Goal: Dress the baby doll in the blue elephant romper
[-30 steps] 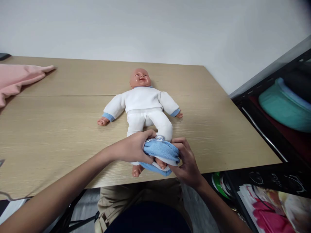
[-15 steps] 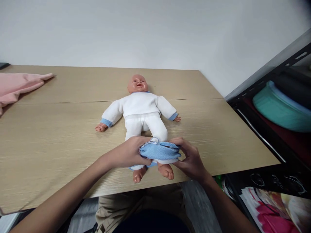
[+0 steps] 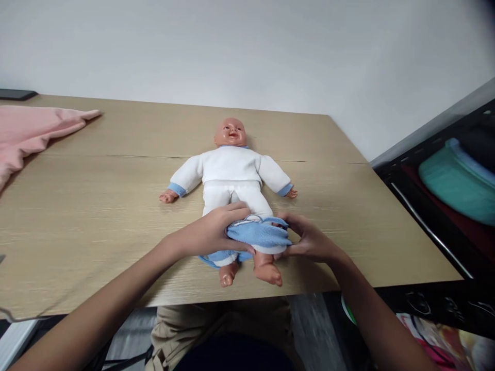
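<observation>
A baby doll [image 3: 232,164] in a white top and white trousers lies on its back on the table, feet towards me. Blue fleecy doll clothing [image 3: 259,234] with a white edge is bunched around its lower leg on the right side. My left hand [image 3: 216,229] is closed on the left end of this blue cloth, thumb below. On the other end, my right hand [image 3: 309,239] pinches the fabric, its fingertips partly hidden. More blue and white cloth surrounds the other ankle. Both bare doll feet [image 3: 267,272] stick out below.
The wooden table [image 3: 116,206] meets a white wall at the back. A pink cloth [image 3: 34,129] lies at its far left, near a dark flat object [image 3: 17,94]. On the right, a black rack [image 3: 429,221] holds a teal basin [image 3: 456,180].
The blue cloth sits slightly higher on the leg, and more of the foot and ankle shows. Both hands keep their hold. The view has shifted a little, moving the doll rightward in the picture.
</observation>
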The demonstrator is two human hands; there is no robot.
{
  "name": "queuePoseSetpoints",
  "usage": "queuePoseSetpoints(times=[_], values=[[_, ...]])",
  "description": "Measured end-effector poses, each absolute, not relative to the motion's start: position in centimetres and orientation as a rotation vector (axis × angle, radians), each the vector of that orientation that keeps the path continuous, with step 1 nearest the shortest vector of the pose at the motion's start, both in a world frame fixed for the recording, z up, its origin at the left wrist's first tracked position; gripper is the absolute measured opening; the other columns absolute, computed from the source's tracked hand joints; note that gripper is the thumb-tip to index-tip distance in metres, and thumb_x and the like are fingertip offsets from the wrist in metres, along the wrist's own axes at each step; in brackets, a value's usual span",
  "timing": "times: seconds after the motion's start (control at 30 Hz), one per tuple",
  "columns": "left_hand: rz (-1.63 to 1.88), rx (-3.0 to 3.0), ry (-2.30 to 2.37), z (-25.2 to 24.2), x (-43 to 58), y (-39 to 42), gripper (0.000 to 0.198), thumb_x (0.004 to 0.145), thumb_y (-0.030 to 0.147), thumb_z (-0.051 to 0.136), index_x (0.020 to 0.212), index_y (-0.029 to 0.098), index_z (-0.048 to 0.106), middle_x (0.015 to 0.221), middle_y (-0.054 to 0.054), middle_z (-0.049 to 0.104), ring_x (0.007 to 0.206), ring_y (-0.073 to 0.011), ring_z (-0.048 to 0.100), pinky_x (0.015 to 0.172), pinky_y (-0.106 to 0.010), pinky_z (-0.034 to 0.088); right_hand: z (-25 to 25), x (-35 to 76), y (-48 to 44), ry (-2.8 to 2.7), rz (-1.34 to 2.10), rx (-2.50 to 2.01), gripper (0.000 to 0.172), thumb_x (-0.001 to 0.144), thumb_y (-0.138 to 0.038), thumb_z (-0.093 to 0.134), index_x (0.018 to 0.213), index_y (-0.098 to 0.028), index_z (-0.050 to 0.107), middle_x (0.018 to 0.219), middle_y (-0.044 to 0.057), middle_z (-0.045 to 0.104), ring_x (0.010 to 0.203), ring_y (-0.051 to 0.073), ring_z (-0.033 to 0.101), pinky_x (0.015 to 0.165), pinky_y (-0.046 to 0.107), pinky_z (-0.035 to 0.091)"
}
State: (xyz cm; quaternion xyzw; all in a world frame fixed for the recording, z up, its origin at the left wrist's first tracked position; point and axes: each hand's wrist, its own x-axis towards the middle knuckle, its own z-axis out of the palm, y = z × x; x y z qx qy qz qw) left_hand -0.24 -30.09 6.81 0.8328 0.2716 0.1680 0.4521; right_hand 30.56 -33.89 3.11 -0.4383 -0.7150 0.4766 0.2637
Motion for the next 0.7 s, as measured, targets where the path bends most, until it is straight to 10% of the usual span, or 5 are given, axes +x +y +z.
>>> queuePoseSetpoints(times=[0.4, 0.7], values=[[0.388, 1.78, 0.835, 6.8, -0.4, -29.8, 0.043, 0.097, 0.059, 0.078, 0.112, 0.021, 0.066, 0.104, -0.001, 0.065, 0.095, -0.0228, 0.063, 0.081, -0.032, 0.052, 2.4, 26.3, -33.4, -1.442, 1.177, -1.243, 0.051, 0.097, -0.077, 0.068, 0.105, -0.027, 0.061, 0.093, 0.0, 0.06, 0.088, 0.021, 0.059, 0.08, 0.033, 0.053], [0.688, 1.868, 1.173, 7.0, -2.2, -33.7, 0.039, 0.105, 0.057, 0.069, 0.126, 0.024, 0.065, 0.121, -0.005, 0.072, 0.111, -0.0262, 0.066, 0.096, -0.037, 0.052, 2.8, 27.4, -32.2, -1.643, 1.304, -1.145, 0.03, 0.101, -0.052, 0.076, 0.104, -0.025, 0.065, 0.1, 0.0, 0.061, 0.092, 0.019, 0.059, 0.088, 0.03, 0.05]])
